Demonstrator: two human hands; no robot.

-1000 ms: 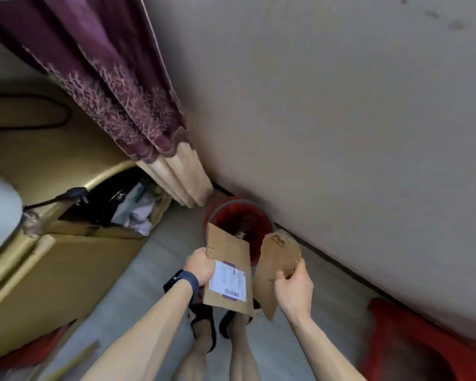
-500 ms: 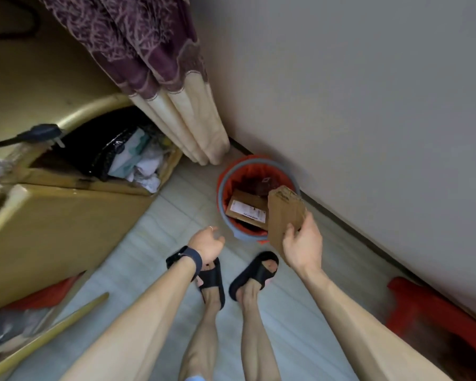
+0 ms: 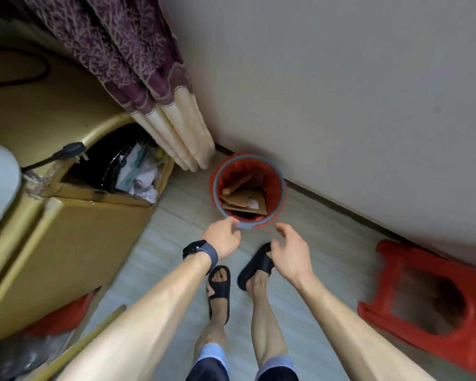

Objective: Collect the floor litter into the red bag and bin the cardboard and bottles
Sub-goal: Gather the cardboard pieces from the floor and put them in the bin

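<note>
While cardboard [image 3: 245, 199] in the 12 o'clock bin [image 3: 216, 189] looks stiff, light, edge-grippable, left hand [image 3: 222, 238] and right hand [image 3: 292, 255] hover relaxed, empty.

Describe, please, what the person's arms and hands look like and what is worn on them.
The left forearm and right forearm are bare, with no sleeves in view. The left hand and right hand wear no gloves. On the left wrist sits a watch with a black case and a grey-blue strap. The right wrist carries nothing.
</note>
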